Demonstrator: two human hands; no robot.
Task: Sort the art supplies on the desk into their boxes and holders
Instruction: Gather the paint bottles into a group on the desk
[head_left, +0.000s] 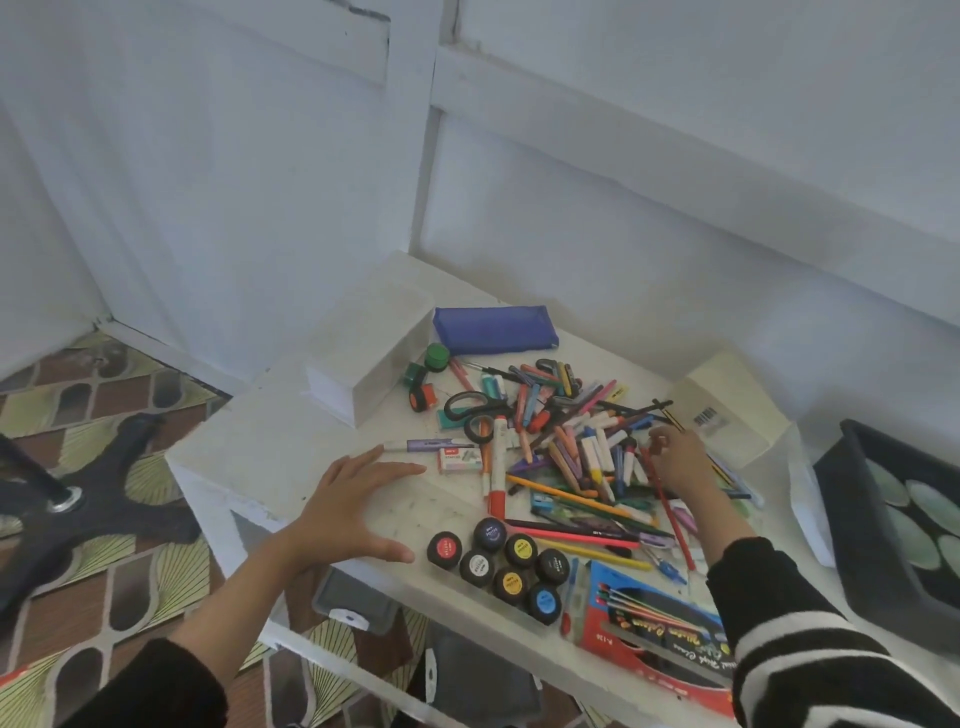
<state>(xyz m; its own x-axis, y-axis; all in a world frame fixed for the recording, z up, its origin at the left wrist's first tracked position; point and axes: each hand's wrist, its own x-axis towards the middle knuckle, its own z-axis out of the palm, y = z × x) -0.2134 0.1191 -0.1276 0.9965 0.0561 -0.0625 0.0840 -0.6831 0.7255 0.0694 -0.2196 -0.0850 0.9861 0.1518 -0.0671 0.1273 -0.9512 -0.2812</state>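
From my seat I see the white desk with its containers round the edges. A blue pencil case lies zipped flat at the far side, just beside a closed white box. A cream box with a barcode sits on the right, also closed. At the near edge lies a red and blue pencil box; coloured sticks show on its front, but I cannot tell whether they are printed or inside. A black tray off the right edge holds pale green ovals. The paint pots stand in a tight cluster near the front. The pile of markers and crayons lies loose in the middle, in no container.

My left hand hovers over bare desk, fingers spread wide, holding nothing. My right hand is down in the pile with its fingers bent; a red pencil runs out from under it, and I cannot tell whether it is gripped.
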